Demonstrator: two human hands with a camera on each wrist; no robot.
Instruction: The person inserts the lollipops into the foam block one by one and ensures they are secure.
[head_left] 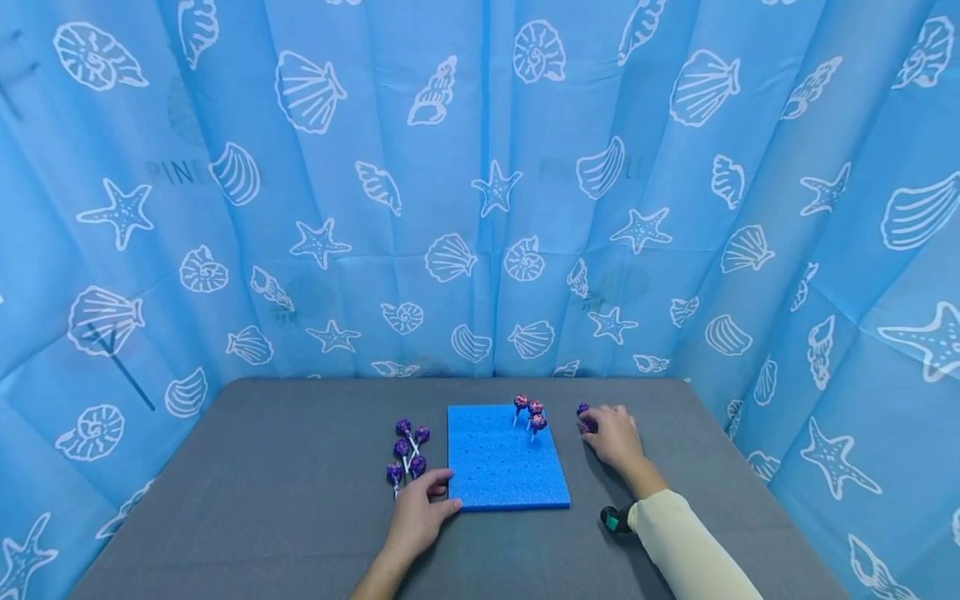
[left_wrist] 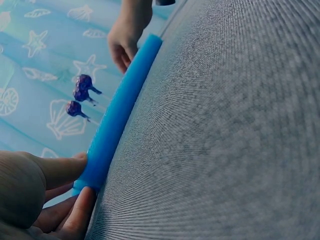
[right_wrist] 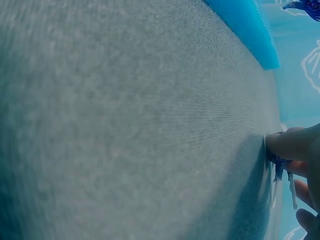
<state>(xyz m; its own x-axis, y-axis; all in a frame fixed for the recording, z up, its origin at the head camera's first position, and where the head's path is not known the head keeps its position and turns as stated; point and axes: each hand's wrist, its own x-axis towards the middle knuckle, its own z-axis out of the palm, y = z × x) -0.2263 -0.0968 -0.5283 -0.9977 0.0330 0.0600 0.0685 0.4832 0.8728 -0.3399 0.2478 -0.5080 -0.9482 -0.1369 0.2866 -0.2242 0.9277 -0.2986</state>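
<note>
My left hand [head_left: 420,517] holds the near left corner of a flat blue foam block [head_left: 502,467], with thumb and fingers against its edges. Three wrapped lollipops [head_left: 536,407] stand upright by their sticks near the block's far right corner. To the right of the block, my right hand [head_left: 615,437] pinches a purple lollipop [right_wrist: 278,161] low at the table; its fingers partly hide it. Another lollipop [head_left: 582,409] lies right beside those fingers, and two white sticks show under the hand in the right wrist view.
Several purple lollipops [head_left: 402,448] lie loosely grouped left of the block, close to my left hand. A grey cloth [head_left: 300,483] covers the table. A blue shell-patterned curtain [head_left: 480,208] hangs behind it. A black wrist device [head_left: 617,520] sits at my right sleeve.
</note>
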